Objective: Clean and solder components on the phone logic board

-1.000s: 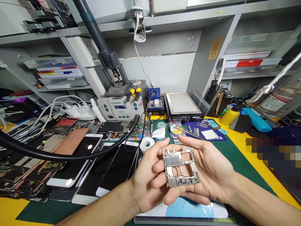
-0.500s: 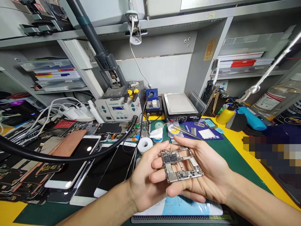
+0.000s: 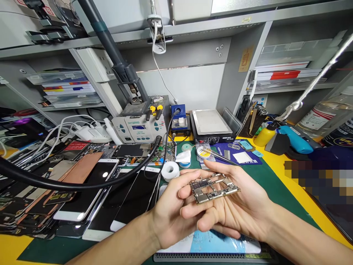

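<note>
A small phone circuit board with dark chips and cut-out openings lies tilted between my two hands, above the green mat. My left hand holds its left edge, with fingers curled beneath it. From the right, my right hand supports the board's far and right edges, its fingers partly under it. Below the hands lies a blue and white sheet. Just beyond them are a white tape roll and tweezers.
Phones with dark screens are piled at the left under a thick black hose. A grey soldering station and a heating plate stand at the back. A yellow bottle is at the right.
The board has tipped to a flatter angle, with its near edge raised slightly. My fingers have shifted a little beneath it; both hands still hold it.
</note>
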Demonstrator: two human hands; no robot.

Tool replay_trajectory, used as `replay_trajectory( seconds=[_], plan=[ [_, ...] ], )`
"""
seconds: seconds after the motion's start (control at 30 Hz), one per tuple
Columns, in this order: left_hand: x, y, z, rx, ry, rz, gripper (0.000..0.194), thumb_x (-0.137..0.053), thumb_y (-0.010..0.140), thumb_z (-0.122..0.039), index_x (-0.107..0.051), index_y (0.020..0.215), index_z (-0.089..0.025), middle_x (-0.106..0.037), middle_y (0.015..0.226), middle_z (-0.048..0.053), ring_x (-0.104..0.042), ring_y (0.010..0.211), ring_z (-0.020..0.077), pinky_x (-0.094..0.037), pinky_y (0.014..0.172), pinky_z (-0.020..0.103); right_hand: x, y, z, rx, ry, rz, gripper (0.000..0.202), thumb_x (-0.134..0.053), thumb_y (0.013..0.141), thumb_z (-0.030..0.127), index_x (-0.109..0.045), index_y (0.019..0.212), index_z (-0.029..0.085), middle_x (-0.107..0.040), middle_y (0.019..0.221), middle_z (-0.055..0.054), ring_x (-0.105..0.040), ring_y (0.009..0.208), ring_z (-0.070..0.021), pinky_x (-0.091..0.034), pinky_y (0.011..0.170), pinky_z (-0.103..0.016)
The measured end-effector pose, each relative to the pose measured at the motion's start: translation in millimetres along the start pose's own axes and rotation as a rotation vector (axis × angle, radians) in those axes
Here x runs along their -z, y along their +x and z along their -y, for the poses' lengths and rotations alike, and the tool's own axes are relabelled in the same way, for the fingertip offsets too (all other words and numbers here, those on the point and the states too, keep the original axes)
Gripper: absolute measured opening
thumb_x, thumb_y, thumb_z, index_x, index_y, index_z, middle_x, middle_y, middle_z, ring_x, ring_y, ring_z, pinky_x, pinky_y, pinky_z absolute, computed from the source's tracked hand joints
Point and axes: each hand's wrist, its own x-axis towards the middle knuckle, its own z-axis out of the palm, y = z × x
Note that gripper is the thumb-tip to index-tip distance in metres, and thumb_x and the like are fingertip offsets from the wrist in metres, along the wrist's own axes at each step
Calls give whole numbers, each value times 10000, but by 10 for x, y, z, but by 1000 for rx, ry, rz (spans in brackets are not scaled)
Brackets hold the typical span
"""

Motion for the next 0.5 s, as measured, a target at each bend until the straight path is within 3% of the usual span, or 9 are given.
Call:
replay_trajectory(
  seconds=[0.13,0.33,0.5],
  plan=[
    [4,-4,20,6,-41,17,264,-489,1016,-337,-691,1015,-167,-688,779,23,-643,565,159,-631,791,514,-1,-4,-16,5,-36,13,979,8,1035,577,-691,1157,-96,-794,947,-332,-829,692,-278,-458,293,-178],
    [-19,3,28,7,-67,24,380,-369,1051,-316,-702,949,-162,-670,717,38,-625,528,159,-631,654,390,41,-10,-61,23,-94,-17,917,-47,1054,582,-694,1171,-57,-790,961,-345,-835,749,-308,-393,284,-161],
    [56,14,78,-21,-64,4,332,-434,1036,-338,-725,969,-194,-506,470,-49,-429,341,121,-613,652,399,65,8,-90,59,-140,-31,877,-60,1065,559,-698,1173,-32,-799,954,-323,-832,726,-316,-330,279,-163]
  ],
)
